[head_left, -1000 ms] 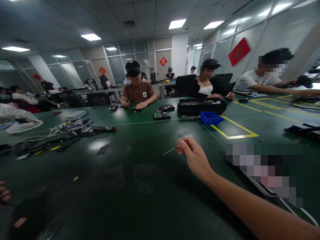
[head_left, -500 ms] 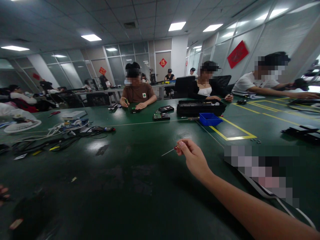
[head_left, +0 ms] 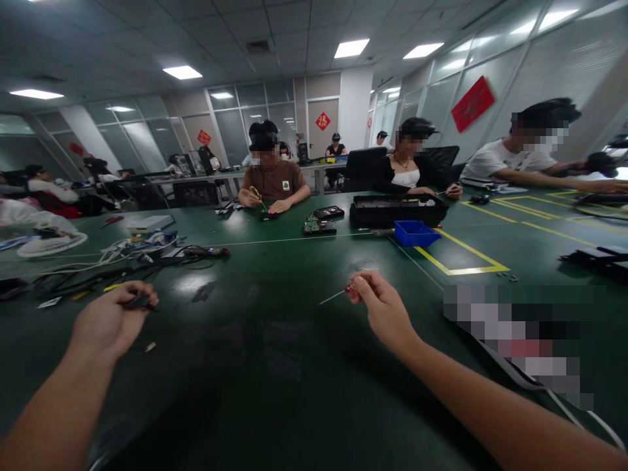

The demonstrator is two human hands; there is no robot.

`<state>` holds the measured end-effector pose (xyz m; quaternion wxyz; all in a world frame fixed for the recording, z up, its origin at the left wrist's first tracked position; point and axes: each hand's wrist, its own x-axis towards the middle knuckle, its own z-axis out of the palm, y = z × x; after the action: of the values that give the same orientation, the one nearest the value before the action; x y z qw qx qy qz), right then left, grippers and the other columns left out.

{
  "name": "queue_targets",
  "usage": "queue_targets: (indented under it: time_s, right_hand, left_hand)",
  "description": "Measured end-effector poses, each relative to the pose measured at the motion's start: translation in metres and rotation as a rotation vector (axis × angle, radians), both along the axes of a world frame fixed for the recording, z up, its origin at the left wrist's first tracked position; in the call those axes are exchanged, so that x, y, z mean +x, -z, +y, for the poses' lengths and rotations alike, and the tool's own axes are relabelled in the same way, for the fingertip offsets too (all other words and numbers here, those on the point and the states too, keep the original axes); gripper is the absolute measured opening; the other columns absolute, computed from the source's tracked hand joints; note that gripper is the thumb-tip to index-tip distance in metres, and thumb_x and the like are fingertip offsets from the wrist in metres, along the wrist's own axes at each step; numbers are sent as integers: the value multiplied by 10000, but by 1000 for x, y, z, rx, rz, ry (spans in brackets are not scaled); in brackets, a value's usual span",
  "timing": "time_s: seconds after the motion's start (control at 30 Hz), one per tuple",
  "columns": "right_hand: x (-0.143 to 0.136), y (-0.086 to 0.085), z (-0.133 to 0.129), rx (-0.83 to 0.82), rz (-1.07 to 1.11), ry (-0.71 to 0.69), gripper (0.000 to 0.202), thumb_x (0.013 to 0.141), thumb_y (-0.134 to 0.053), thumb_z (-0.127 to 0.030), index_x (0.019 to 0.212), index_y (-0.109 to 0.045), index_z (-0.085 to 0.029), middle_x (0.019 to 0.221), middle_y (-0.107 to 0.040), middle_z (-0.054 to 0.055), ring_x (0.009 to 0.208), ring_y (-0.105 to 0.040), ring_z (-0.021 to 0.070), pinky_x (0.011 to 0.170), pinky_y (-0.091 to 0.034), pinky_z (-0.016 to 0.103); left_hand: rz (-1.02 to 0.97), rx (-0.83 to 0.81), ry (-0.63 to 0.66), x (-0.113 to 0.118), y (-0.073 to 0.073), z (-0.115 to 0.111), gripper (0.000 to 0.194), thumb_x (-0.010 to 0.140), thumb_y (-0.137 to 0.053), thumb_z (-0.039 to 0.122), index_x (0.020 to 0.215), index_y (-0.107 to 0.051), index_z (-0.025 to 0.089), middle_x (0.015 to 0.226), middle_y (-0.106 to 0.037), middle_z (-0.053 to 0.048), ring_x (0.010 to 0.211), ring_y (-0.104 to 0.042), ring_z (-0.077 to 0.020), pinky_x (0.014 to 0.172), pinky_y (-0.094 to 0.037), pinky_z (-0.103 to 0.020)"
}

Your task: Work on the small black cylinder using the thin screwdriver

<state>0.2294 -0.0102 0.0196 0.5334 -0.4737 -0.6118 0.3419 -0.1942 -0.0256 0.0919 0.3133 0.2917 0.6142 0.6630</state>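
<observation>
Here, right grip (head_left: 381, 304) pinches screwdriver (head_left: 334, 296); left grip (head_left: 108, 317) clasps dark object (head_left: 139, 300).

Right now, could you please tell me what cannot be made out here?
Head view: dark object, mostly hidden by the left hand.
Head view: thin tool, handle partly hidden by the right hand.
Head view: black parts, cut off by the right edge.
Head view: blue bin, floor hidden by its near wall.

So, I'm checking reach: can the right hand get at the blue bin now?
Probably yes, with a stretch: nothing visible stands between the right hand and the blue bin, though that hand holds a screwdriver.
</observation>
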Motion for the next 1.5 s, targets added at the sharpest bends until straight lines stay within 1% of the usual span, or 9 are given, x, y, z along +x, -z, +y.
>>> queue_targets:
  time_s: [0.13,0.23,0.37,0.5,0.7,0.87,1.17,1.37,1.5]
  right_hand:
    - [-1,-3,-3,-23,12,-2,269,952,-520,-458,995,-619,-211,900,-681,56,802,-635,198,762,-517,363]
    - [-2,-4,-4,-39,-3,-20,260,944,-530,-452,1001,-624,-216,923,-683,59,826,-636,203,766,-519,362]
    - [0,-4,-4,-21,-32,-15,267,966,-500,-444,926,-631,-214,818,-667,38,752,-621,191,719,-508,348]
    - [1,-5,-5,30,49,1,253,958,-523,-428,907,-640,-209,772,-654,27,704,-611,180,686,-510,340]
    - [-3,-3,-8,78,76,8,221,943,-550,-419,982,-640,-221,825,-690,41,756,-653,200,733,-544,369]
    - [-4,1,-8,70,13,13,244,957,-533,-442,984,-625,-218,860,-704,51,777,-671,206,753,-548,376]
    - [-2,4,-4,62,7,61,228,967,-513,-417,1002,-613,-215,891,-707,59,806,-669,208,765,-539,379]
    - [4,-5,-11,187,-312,70,255,916,-606,-458,818,-673,-232,719,-677,20,655,-629,196,620,-467,332]
    - [4,-7,-15,263,-367,17,182,965,-521,-337,1025,-657,-232,804,-706,28,716,-654,199,664,-469,327]
  left_hand:
    - [-71,23,328,70,10,19,100,756,-468,134,739,-567,134,730,-565,-14,705,-515,-141,621,-408,-239]
    - [178,-86,557,122,23,29,183,695,-614,154,877,-607,153,868,-597,-17,770,-529,-153,622,-385,-245]
    - [613,-195,715,186,45,29,309,786,-586,133,1087,-614,196,980,-641,-52,899,-591,-207,753,-442,-301]
    - [750,-85,746,224,68,23,341,822,-638,126,1151,-585,196,1116,-648,-80,1021,-610,-227,909,-463,-345]
    - [820,88,839,224,87,19,310,826,-657,87,1095,-666,242,1145,-664,-39,1082,-607,-217,987,-460,-357]
    - [777,94,817,221,90,19,419,833,-671,99,1222,-635,249,1263,-644,-43,1190,-580,-217,1070,-426,-369]
    - [748,124,833,213,91,21,360,852,-672,152,1194,-659,262,1217,-667,-18,1158,-597,-212,1047,-439,-368]
    - [810,122,826,210,93,24,359,851,-686,168,1194,-661,270,1208,-670,-32,1163,-590,-229,1052,-427,-395]
    - [890,125,823,209,92,23,375,851,-702,186,1211,-653,282,1185,-675,-33,1132,-590,-240,1011,-435,-408]
